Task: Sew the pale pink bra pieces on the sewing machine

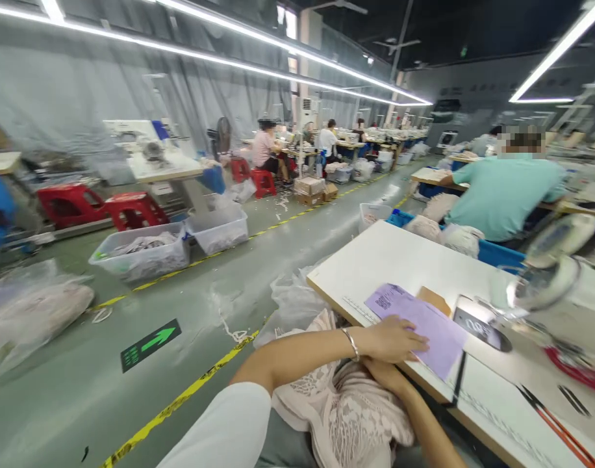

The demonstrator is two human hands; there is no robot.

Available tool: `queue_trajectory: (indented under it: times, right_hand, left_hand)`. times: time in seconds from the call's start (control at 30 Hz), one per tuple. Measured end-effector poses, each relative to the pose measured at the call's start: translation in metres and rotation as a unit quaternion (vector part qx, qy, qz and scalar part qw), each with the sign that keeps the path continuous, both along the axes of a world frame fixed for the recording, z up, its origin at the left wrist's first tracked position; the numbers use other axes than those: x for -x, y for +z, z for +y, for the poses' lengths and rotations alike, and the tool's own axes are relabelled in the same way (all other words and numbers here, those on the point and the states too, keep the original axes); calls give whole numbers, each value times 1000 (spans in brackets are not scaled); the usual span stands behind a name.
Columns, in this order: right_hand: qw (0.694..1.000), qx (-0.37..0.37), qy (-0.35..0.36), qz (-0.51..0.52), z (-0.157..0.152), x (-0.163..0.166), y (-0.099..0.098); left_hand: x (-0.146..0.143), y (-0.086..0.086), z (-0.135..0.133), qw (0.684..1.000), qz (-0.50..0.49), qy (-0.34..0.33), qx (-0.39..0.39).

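Note:
My left hand (395,338), with a silver bangle at its wrist, lies across a purple paper sheet (424,318) on the white sewing table (356,266). Its fingers are stretched out flat over the paper. Printed black codes show at the sheet's far left corner. Just below, my right hand (382,374) passes under the left wrist at the table's edge; its fingers are hidden. Pale pink lace bras (356,416) are heaped on my lap, close beneath both hands. A brown card (432,300) pokes out from behind the sheet.
A dark device with lit digits (482,325) lies right of the sheet, near a blurred sewing machine (545,279). Red-handled tweezers (560,422) rest at front right. Plastic bins (141,260) and red stools (136,209) line the aisle; a co-worker (512,192) sits ahead.

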State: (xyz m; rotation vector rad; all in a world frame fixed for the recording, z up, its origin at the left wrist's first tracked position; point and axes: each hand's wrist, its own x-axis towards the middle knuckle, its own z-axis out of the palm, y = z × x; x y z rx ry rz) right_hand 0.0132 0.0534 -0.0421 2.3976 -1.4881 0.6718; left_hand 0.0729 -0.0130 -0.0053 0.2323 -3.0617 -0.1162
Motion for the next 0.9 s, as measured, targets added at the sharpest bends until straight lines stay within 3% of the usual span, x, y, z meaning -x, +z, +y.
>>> queue_trajectory:
  times: [0.13,0.23,0.37,0.47,0.6,0.7,0.77,0.9]
  right_hand:
    - [982,-154,-29,-105,87,32,-23]
    - [945,-201,-87,-241,143,37,-21]
    - [941,-80,-165,-285,191,52,-4]
    - [922,44,-284,-260,213,92,9]
    - [840,135,-487,-195,218,170,22]
    - [798,75,-579,-147,194,214,26]
    - [763,19,-629,-149,172,229,26]
    - [700,-20,-688,-188,140,238,25]
  left_hand:
    - [2,-4,21,999,3,22,-30]
    - [5,-6,40,999,17,17,-35]
    - [12,-11,57,1000,20,20,-14]
    - [20,-11,56,998,50,30,-9]
    - [23,-6,63,984,174,-1,-45]
    - [5,-10,81,968,193,-103,-126]
    - [-17,-25,92,965,167,-130,-156]
    - [-58,-69,93,980,66,21,-188]
